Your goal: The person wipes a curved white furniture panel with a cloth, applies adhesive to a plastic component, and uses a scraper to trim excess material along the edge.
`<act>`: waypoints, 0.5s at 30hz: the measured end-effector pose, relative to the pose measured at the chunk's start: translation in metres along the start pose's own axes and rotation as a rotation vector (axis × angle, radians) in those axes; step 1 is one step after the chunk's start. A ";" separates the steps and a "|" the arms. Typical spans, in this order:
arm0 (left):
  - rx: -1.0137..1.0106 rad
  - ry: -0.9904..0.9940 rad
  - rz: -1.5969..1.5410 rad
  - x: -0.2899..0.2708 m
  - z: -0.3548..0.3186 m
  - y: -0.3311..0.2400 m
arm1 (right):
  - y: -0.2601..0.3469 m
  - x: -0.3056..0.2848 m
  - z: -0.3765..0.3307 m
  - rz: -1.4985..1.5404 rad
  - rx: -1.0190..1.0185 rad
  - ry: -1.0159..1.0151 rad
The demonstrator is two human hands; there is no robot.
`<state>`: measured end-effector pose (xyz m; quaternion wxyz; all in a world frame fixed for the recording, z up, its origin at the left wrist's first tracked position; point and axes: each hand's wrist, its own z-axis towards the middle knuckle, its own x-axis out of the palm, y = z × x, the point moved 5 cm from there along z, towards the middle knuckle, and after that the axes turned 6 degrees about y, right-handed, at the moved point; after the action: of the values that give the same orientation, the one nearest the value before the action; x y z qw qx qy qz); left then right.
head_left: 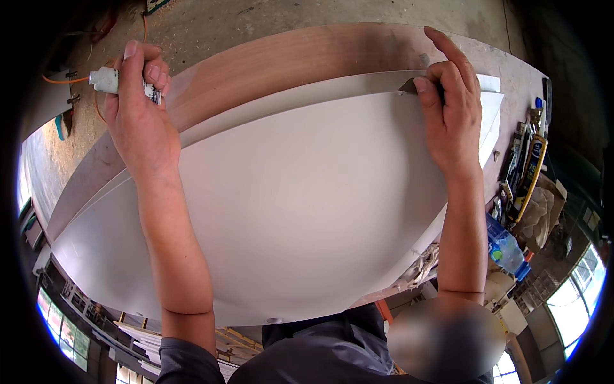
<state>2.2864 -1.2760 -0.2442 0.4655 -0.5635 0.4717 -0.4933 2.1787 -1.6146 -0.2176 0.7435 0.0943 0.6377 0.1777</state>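
My left hand (144,118) is wrapped round a small pale bottle (104,80) with dark print, held above the far left of the table. Its whitish end points left, away from the fingers. In a pinch between thumb and bent fingers, my right hand (451,109) holds a small dark flat blade (407,85) at the far right edge of a large white panel (307,192). The right index finger is raised. Part of the blade is hidden by the fingers. Beneath the panel, a second white sheet (281,102) shows along the far side.
A reddish-brown wooden board (307,54) lies beyond the sheets. At the right are several tubes (527,160), a yellow-handled tool (534,182) and a clear plastic bottle (508,249) with a blue label. An orange hose (64,80) runs at the far left, above the dusty floor (224,25).
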 end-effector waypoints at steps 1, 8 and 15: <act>-0.002 0.000 -0.003 0.000 0.000 0.001 | 0.000 0.000 0.000 -0.011 -0.010 0.010; 0.008 0.010 -0.010 0.003 0.001 0.001 | -0.001 -0.011 -0.004 0.019 0.035 -0.150; -0.012 -0.008 -0.019 -0.001 0.000 0.000 | 0.042 -0.030 -0.044 0.052 0.344 -0.249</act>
<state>2.2867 -1.2747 -0.2446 0.4592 -0.5725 0.4676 -0.4927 2.1256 -1.5913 -0.1825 0.7846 0.2576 0.5593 0.0723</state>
